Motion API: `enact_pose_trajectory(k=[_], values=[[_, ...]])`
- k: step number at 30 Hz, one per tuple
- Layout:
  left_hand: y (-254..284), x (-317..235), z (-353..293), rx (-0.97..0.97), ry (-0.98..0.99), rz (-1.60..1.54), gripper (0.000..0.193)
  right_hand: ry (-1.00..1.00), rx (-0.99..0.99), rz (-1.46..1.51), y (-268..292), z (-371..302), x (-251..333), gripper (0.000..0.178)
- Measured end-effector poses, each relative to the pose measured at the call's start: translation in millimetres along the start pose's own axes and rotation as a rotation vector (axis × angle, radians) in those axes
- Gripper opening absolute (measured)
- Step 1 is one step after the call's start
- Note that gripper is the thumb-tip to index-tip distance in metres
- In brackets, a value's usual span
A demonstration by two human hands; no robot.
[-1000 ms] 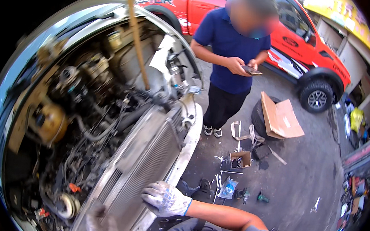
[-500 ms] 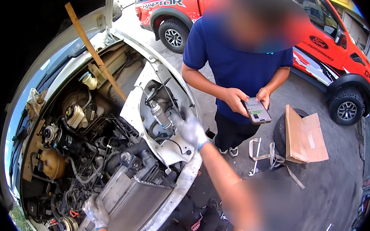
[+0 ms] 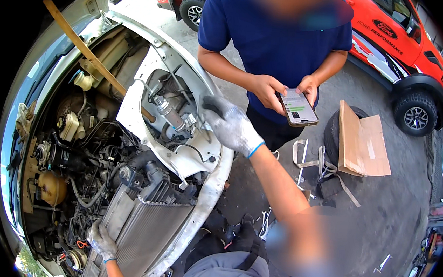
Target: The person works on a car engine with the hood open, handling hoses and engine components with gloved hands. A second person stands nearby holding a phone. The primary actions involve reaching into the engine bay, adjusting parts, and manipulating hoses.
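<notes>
My left hand (image 3: 102,240), in a pale work glove, rests on the metal top edge beside the radiator (image 3: 164,233), fingers laid over it and holding nothing. My right hand (image 3: 232,129), in a similar glove with dark fingertips and a blue cuff, is over the white front panel (image 3: 145,88) of the vehicle. Its fingers reach out loosely to the left, with nothing seen in them. Just left of them, a silver metal cylinder (image 3: 169,112) with thin pipes sits tilted in the panel's opening. Whether the fingertips touch the panel's edge cannot be made out.
A wooden stick (image 3: 83,47) slants across the engine bay. Opposite, a person in a dark blue shirt holds a phone (image 3: 297,109) in both hands. Right of them are a cardboard box (image 3: 364,144), a tyre (image 3: 331,139), straps (image 3: 323,167) and a red pickup (image 3: 379,52).
My right hand has drawn back from beside the cylinder, to its right. The left hand stays on the edge by the radiator. The whole view has shifted, showing more of my own body.
</notes>
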State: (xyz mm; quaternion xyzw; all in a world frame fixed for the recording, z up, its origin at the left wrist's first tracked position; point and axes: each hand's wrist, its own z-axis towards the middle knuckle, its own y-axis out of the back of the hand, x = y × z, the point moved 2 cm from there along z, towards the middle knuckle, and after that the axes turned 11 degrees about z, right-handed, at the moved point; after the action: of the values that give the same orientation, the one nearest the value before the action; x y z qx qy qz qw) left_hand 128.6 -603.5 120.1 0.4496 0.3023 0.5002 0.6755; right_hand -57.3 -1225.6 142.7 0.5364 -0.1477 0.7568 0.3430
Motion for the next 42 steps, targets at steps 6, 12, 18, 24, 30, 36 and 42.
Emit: enact_pose_trajectory(k=[6,12,18,24,30,36,42], values=[[1.5,5.6,-6.3,-0.010,0.004,-0.003,0.039,-0.601,-0.357,-0.033,-27.6,-100.3,-141.8,0.040],[-3.6,16.2,-2.0,-0.024,0.006,0.013,0.042,-0.619,0.186,-0.214,-137.5,-115.9,-219.1,0.082],[-13.4,17.4,-1.6,-0.035,0.009,-0.008,0.042,-0.689,0.163,-0.196,-201.3,-85.5,-220.4,0.054],[-16.2,34.2,-6.1,-0.025,0.024,-0.013,0.042,-0.369,0.130,0.070,-185.6,-98.4,-105.6,0.041],[-21.4,55.6,-7.6,0.022,0.067,0.024,0.056,-0.384,0.045,0.275,-180.1,-136.4,-49.6,0.038],[-30.5,58.6,5.3,-0.001,0.013,0.025,0.061,-0.236,-0.067,-0.050,-190.4,-200.4,-66.8,0.067],[-6.5,39.4,-1.7,0.192,-0.237,0.362,0.055,-0.422,0.113,0.073,-198.6,-254.7,-121.5,0.074]])
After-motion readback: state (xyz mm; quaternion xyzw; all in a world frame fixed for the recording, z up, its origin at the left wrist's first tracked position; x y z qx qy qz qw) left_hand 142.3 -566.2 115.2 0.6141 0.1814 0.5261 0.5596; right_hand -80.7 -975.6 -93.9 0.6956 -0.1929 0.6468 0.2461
